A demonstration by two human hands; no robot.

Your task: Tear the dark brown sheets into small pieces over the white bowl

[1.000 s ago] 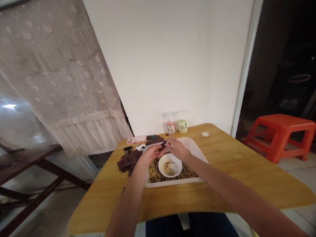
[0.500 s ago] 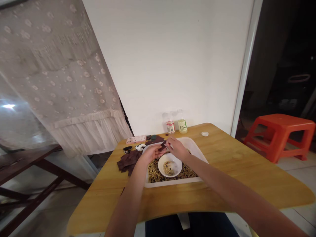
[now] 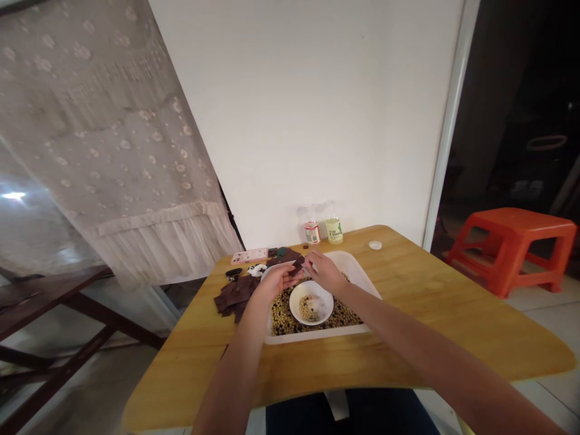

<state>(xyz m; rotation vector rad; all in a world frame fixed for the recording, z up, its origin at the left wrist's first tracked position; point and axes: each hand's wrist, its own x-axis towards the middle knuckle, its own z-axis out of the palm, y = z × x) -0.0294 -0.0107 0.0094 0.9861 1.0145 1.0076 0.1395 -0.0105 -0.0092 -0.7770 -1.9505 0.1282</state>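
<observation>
Over the far rim of a white tray (image 3: 317,332), my left hand (image 3: 277,281) and my right hand (image 3: 321,270) meet around a small dark brown cloth-like piece (image 3: 298,264). The left fingers support it from below and the left. My right fingertips are pinched together at its right side; anything smaller between them is too fine to make out. Just below the hands, a white bowl (image 3: 312,320) stands in the tray and holds some pale beads and something whitish. Pale and dark beads (image 3: 281,317) cover the tray's bottom around the bowl.
Left of the tray lies a heap of dark brown pieces (image 3: 233,296), near a white crumpled item (image 3: 258,270) and a pink phone (image 3: 249,256). Two jars, one red-labelled (image 3: 312,232) and one green-labelled (image 3: 334,231), stand by the wall. An orange stool (image 3: 516,241) is at right.
Both hands stay almost in place around the brown piece, with only slight finger movement. The view has shifted a little; the bowl, tray and jars stay put.
</observation>
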